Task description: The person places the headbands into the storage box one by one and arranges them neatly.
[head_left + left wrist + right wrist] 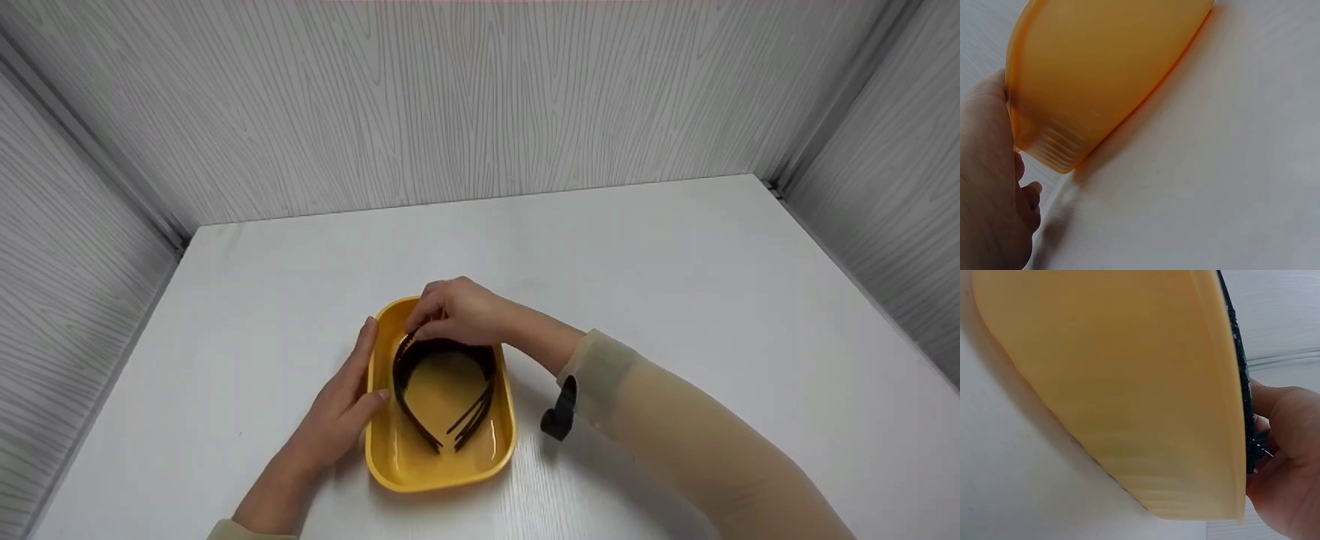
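Observation:
A yellow plastic tub stands on the white table, long side pointing away from me. Inside it lie several dark headbands, nested with their open ends toward me. My left hand grips the tub's left rim, thumb over the edge and fingers along the outer wall. At the tub's far end my right hand pinches the curved top of the headbands, its palm covering part of them. From the right wrist view, a black headband shows just above the tub's rim, running into the fingers.
The white table spreads around the tub, with wood-grain panels rising at the back and both sides. A black strap hangs from my right sleeve near the wrist, beside the tub.

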Demonstrator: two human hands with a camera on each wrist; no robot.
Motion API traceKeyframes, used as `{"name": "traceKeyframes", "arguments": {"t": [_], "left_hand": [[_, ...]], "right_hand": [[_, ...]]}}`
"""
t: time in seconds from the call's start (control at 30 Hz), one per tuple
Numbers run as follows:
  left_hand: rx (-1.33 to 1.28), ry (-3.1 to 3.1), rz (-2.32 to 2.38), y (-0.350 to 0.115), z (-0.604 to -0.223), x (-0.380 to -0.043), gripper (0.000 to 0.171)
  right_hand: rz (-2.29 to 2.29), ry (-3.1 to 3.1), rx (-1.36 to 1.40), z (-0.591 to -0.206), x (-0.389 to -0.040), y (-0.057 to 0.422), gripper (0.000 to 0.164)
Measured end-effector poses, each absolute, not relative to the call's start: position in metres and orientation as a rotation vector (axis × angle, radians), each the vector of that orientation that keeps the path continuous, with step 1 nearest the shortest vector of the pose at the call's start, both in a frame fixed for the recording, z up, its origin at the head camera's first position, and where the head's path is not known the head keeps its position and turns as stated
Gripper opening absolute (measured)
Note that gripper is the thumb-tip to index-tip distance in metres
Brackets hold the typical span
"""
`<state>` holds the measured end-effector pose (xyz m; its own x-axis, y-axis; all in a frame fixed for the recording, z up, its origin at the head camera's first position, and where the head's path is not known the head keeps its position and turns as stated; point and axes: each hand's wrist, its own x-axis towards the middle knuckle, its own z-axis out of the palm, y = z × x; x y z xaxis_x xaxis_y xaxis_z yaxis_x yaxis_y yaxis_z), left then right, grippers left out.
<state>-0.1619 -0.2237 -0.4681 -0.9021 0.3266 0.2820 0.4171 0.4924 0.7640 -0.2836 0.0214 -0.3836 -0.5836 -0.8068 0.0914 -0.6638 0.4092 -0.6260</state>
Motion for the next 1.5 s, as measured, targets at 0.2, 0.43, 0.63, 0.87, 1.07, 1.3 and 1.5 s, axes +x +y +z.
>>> {"name": "traceKeyframes", "arguments": {"t": [0.2,0.43,0.63,0.87,1.07,1.3,1.5], "left_hand": [[-0.650,-2.630,-1.392,-0.2235,-0.4676,-0.1623,0.086],[-0.655,-2.627,-1.391,-0.2235,-0.4673,-0.1621,0.087],[-0.644,-2.627,-1.424,-0.2235,-0.4679,-0.1622,0.089],[-0.650,-2.630,-1.410,-0.2237,-0.4686,-0.1627,0.088],[-0.645,-2.635,-1.401,-0.2236,-0.4690,-0.1629,0.088],[-0.665,-2.618,-1.391,-0.2238,-0.4695,-0.1628,0.087],[-0.659,-2.624,-1.399,-0.2237,-0.4696,-0.1627,0.087]], "right_hand": [[-0.918,2.436,-1.329,-0.3879,-0.2834,0.0201,0.018],[-0.893,2.426,-1.350,-0.3888,-0.2821,0.0182,0.018],[-0.894,2.415,-1.317,-0.3877,-0.2807,0.0168,0.019],[-0.890,2.405,-1.327,-0.3883,-0.2803,0.0166,0.019],[-0.865,2.418,-1.331,-0.3890,-0.2811,0.0171,0.019],[-0.852,2.423,-1.339,-0.3913,-0.2819,0.0165,0.019],[-0.843,2.420,-1.335,-0.3915,-0.2823,0.0162,0.019]]}}
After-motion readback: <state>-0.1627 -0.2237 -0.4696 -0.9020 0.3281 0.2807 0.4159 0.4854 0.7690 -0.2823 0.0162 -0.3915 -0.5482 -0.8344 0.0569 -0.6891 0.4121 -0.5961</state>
